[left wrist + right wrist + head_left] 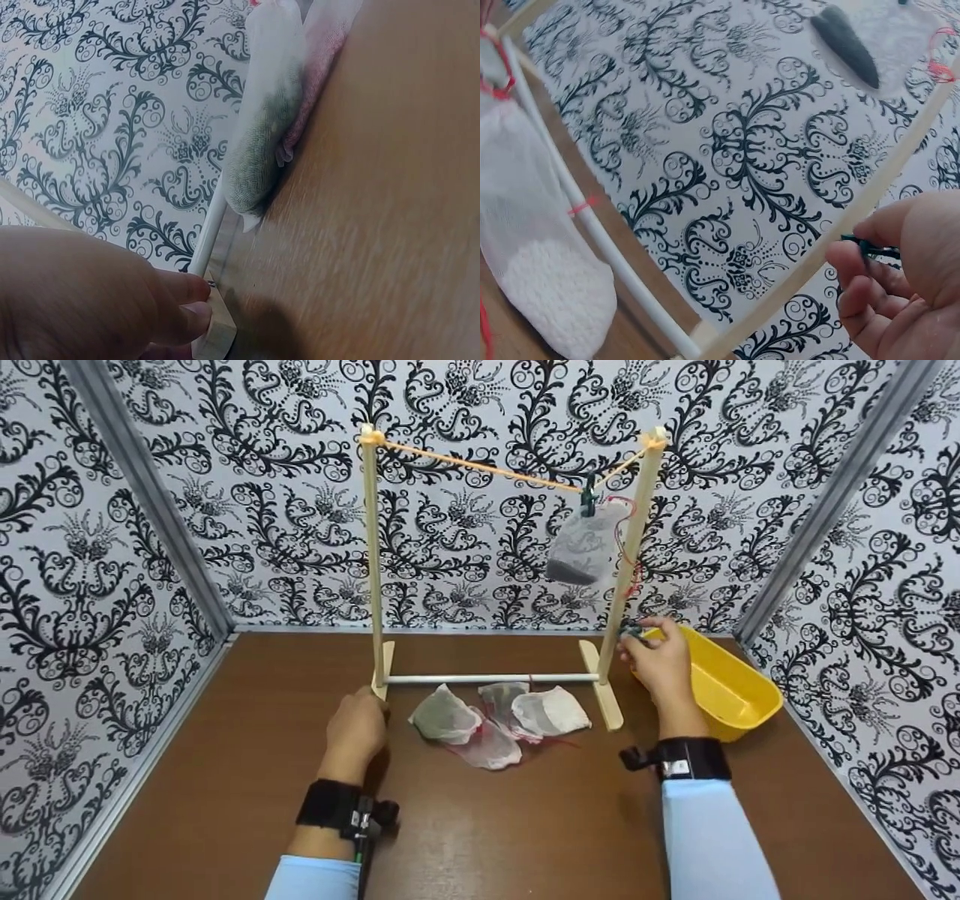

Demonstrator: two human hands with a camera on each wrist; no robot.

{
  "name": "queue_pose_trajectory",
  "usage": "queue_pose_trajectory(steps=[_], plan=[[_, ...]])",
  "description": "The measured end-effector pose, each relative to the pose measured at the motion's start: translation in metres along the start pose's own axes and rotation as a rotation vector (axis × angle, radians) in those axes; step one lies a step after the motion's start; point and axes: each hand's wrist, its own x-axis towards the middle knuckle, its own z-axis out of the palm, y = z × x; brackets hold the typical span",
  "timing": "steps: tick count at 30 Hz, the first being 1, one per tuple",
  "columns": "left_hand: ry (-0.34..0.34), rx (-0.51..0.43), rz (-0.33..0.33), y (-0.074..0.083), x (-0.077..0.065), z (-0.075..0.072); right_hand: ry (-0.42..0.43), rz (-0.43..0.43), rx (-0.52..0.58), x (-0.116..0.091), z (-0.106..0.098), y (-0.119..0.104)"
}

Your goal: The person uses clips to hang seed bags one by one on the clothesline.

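Observation:
My left hand [356, 727] grips the left foot [217, 330] of a wooden stand, fingers curled at its front end. Beside the stand's right post [634, 547], my right hand [664, 664] pinches a dark green clothespin [870, 247] between thumb and fingers. An orange string [480, 466] joins the two post tops and sags to the right. From it, another dark green clothespin [589, 499] holds a sheer drawstring bag [585, 544] with dark contents. Several more mesh bags lie by the white crossbar [465, 679], among them a greenish one [444, 718] and a white-filled one [562, 711].
A yellow plastic tub [750, 712] stands at the right, behind and beside my right hand; part of its inside is hidden. Patterned walls [465, 405] enclose the brown table [465, 840] at the back and sides. Red drawstrings trail from the bags.

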Motion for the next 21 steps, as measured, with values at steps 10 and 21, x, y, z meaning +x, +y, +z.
queue_pose_trajectory(steps=[10,21], plan=[[-0.001,0.003,-0.003,-0.002,-0.002,0.000,0.041,0.063,0.172,-0.018,0.001,0.010],[-0.009,-0.017,-0.012,0.002,-0.001,-0.002,0.069,-0.066,0.002,-0.026,-0.008,-0.008]])
